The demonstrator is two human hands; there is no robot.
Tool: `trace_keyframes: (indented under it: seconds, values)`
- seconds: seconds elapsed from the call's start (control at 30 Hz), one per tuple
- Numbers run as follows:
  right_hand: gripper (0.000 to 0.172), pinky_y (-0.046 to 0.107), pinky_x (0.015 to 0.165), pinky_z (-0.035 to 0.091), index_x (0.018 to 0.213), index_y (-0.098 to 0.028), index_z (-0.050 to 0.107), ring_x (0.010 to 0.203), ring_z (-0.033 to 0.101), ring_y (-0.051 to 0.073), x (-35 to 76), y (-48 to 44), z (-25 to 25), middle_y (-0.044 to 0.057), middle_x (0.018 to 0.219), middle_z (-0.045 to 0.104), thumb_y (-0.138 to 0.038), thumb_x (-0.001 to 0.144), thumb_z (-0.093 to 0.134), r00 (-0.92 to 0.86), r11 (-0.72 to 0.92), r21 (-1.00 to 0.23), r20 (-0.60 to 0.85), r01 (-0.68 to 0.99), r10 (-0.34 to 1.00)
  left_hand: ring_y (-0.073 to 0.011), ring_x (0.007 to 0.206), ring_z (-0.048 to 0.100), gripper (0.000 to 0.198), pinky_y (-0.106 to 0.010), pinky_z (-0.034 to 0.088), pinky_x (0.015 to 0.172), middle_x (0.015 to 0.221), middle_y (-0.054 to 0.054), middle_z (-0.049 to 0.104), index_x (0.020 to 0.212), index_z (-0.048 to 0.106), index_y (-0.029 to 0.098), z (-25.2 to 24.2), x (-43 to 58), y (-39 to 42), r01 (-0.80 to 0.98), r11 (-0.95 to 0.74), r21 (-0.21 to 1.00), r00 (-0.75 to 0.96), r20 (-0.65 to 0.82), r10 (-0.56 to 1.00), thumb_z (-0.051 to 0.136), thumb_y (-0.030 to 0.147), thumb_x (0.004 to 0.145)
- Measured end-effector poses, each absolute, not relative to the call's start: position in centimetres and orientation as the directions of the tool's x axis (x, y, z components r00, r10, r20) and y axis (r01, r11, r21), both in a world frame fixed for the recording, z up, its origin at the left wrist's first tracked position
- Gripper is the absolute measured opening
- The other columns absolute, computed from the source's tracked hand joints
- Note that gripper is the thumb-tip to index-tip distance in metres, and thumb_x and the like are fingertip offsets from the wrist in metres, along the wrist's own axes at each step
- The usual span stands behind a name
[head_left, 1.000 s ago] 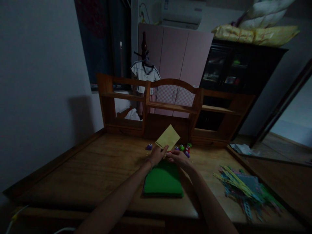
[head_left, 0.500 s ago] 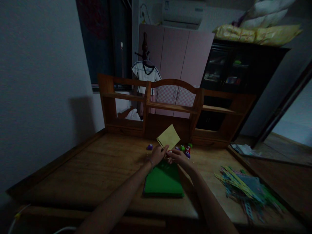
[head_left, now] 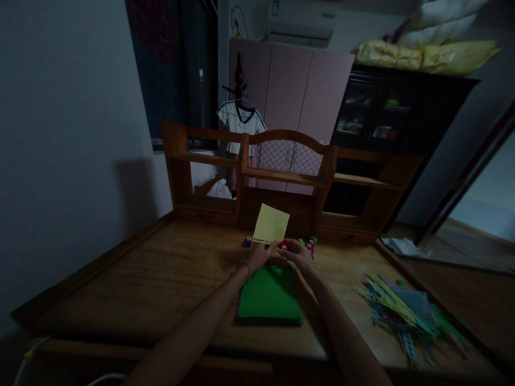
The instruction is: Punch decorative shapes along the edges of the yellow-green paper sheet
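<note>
My left hand (head_left: 259, 256) is closed on the lower edge of a yellow sheet of paper (head_left: 272, 222), which stands up tilted and has a row of small dark marks along that edge. My right hand (head_left: 298, 254) pinches a small red one-eyed toy (head_left: 282, 245) close beside the left fingers. Below both hands lies a flat green block-like thing (head_left: 270, 296), perhaps a stack or a book. To the left sits a purple one-eyed toy (head_left: 247, 242). Several red, green and purple toys (head_left: 310, 247) stand beyond my right hand, partly hidden by it.
A pile of yellow, blue and green plastic strips (head_left: 398, 305) lies at the right of the wooden table (head_left: 161, 284). A wooden shelf unit (head_left: 285, 176) rises along the table's back edge. The room is dim. A white cable (head_left: 107, 378) shows at bottom left.
The yellow sheet has turned and shifted left, its marked edge now nearly level. My right hand has moved slightly up, and the red toy shows more clearly in its fingers.
</note>
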State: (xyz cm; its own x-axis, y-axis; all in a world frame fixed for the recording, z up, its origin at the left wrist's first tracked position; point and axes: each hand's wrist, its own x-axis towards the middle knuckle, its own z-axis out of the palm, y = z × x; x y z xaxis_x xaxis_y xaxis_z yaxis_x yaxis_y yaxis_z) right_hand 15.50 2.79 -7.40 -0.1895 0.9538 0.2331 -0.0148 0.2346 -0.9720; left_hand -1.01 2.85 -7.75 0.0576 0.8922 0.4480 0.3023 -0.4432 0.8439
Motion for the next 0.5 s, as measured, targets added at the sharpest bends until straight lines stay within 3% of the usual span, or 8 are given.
trace_keyframes:
  seconds: [0.23,0.37,0.5]
  values:
    - [0.04,0.025,0.064,0.047,0.089,-0.017,0.066,0.067,0.06,0.012,15.1,2.4,-7.4,0.002,0.08,0.065,-0.027,0.054,0.083,-0.224,-0.014,-0.964,0.048,-0.265,0.973,-0.0218,0.101,0.061,0.035,-0.035,0.042,0.097,0.099,-0.009,0.07,0.097,0.068,0.015,-8.5,-1.0,3.7,0.289,-0.521,0.803,0.06,0.528,0.847,0.052,0.044,0.085]
    - [0.039,0.027,0.073,0.049,0.086,-0.016,0.065,0.074,0.062,0.014,14.9,2.1,-7.3,0.002,0.08,0.065,-0.019,0.052,0.084,-0.277,-0.057,-0.933,0.047,-0.355,0.96,-0.022,0.099,0.062,0.036,-0.035,0.044,0.093,0.096,-0.009,0.071,0.093,0.068,0.015,-8.9,-0.8,3.8,0.303,-0.517,0.801,0.075,0.521,0.85,0.048,0.044,0.087]
    - [0.034,0.032,0.078,0.05,0.083,-0.016,0.064,0.077,0.063,0.016,14.9,2.0,-7.4,0.003,0.083,0.065,-0.023,0.056,0.083,-0.291,-0.06,-0.925,0.056,-0.375,0.955,-0.0212,0.099,0.062,0.033,-0.035,0.043,0.095,0.101,-0.009,0.07,0.096,0.068,0.016,-8.8,-0.7,3.7,0.319,-0.538,0.78,0.027,0.56,0.828,0.049,0.041,0.086]
